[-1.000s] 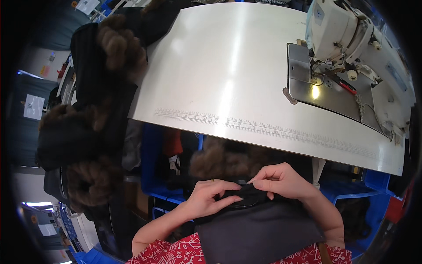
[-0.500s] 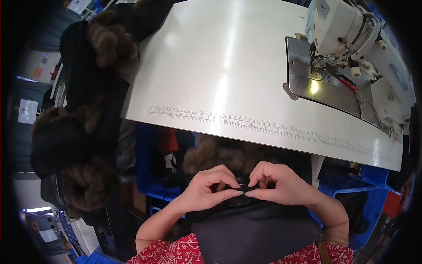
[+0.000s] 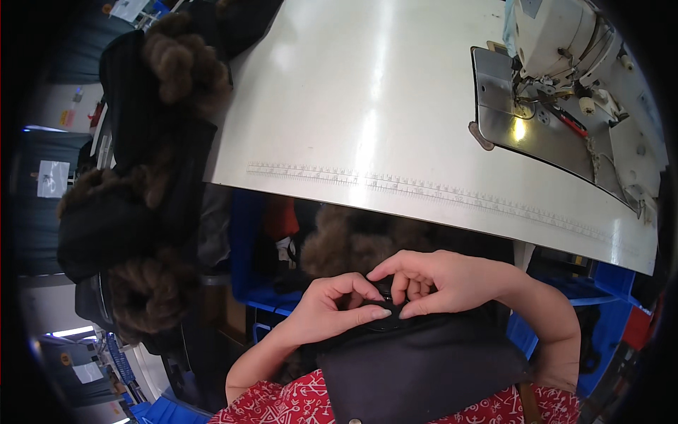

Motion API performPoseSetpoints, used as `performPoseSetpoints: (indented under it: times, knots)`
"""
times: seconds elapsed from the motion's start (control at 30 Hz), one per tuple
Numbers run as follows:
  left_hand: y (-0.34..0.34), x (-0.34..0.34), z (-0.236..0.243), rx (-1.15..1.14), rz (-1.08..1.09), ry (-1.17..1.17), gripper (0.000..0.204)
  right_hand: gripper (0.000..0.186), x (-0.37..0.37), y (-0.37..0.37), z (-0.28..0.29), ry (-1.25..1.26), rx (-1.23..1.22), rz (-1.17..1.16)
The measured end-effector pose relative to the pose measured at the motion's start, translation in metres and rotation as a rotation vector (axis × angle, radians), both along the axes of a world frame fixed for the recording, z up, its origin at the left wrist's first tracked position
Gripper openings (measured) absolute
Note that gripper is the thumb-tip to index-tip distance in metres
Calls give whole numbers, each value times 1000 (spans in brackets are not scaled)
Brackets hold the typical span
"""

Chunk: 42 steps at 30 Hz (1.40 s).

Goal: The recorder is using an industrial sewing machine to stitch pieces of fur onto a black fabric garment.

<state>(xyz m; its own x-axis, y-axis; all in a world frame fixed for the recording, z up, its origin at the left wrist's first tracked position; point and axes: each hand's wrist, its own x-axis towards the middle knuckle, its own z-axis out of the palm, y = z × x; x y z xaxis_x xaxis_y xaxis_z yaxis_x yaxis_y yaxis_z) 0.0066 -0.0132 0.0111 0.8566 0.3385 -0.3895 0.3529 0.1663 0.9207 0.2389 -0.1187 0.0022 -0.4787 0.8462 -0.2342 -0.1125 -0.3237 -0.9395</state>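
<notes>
My left hand [image 3: 326,311] pinches a small piece of black fabric with a zipper [image 3: 383,322] between bent fingers and thumb, just above my dark apron [image 3: 420,364]. From the other side my right hand [image 3: 452,283] touches the same piece with thumb and curled lower fingers, its index finger raised over the top. Fingers partly hide the piece. Behind it, below the table edge, lies brown fur [image 3: 328,240] on dark garments.
A white worktable [image 3: 318,106] with a printed ruler strip spans ahead, carrying an industrial sewing machine [image 3: 551,42] at right. Piled black garments [image 3: 127,226] with brown fur run along the left. Blue bins [image 3: 593,290] stand under the table.
My right index finger has lifted and spread upward from the pinch, and the right hand has moved slightly up. My left hand stays on the piece. The whole view has shifted slightly.
</notes>
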Motion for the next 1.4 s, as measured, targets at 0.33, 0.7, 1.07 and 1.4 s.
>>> performPoseSetpoints:
  times: [0.33, 0.7, 1.07, 1.4]
  knots:
    - [-7, -14, -17, -369, 141, -149, 8, 42, -43, -25, 0, -384, 261, -334]
    - [-11, -3, 8, 337, 62, 25, 19, 24, -58, -26, -10, -482, 353, -543]
    - [-2, -3, 4, 364, -64, -179, 23, 17, -15, -17, -3, -220, 243, -250]
    - [-8, 3, 11, 389, -55, -13, 19, 12, -29, -21, 1, -1042, 1014, -287]
